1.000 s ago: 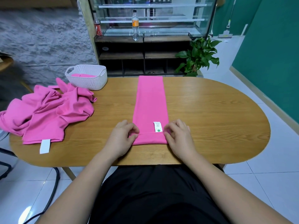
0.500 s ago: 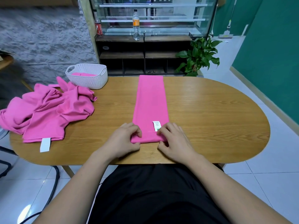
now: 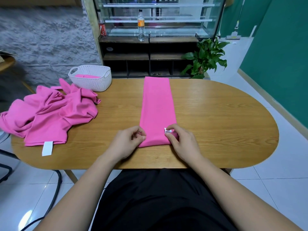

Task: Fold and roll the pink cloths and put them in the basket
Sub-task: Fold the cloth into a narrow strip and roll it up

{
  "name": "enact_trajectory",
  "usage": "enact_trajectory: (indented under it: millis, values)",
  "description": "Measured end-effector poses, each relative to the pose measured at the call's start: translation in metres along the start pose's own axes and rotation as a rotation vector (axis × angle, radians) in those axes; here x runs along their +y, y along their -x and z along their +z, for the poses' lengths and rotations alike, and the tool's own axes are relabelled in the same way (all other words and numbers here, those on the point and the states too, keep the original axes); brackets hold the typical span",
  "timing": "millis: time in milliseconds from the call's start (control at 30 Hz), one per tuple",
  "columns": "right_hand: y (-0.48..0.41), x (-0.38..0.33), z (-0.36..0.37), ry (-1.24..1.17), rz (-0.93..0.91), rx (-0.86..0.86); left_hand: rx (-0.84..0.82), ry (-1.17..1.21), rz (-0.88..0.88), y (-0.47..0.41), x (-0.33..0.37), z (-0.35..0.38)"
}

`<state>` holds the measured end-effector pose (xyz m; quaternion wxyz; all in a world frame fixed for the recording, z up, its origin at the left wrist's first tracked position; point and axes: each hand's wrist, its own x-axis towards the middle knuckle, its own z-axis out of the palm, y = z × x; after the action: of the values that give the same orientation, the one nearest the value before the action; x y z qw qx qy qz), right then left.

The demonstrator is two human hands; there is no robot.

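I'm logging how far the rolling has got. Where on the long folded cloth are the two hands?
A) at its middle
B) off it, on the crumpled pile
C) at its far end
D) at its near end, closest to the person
D: the left hand and the right hand hold the near end of the folded cloth, which is curled up there.

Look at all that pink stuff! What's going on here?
A person at the wooden table is rolling up a long folded pink cloth. The left hand and right hand both pinch its near end, which is curled into a small roll. A heap of loose pink cloths lies to the left, and the white basket behind it already holds another pink cloth.
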<state>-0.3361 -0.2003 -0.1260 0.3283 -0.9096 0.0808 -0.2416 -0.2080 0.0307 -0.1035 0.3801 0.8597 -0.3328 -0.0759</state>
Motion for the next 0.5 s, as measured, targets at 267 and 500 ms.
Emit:
enact_trajectory:
  millis: [267, 500]
  values:
    - [0.001, 0.001, 0.002, 0.286, -0.189, 0.071, 0.158, -0.210, 0.259, 0.000, 0.007, 0.015]
    - [0.004, -0.003, -0.008, 0.370, -0.249, -0.058, 0.021, -0.228, 0.282, 0.005, 0.008, 0.009]
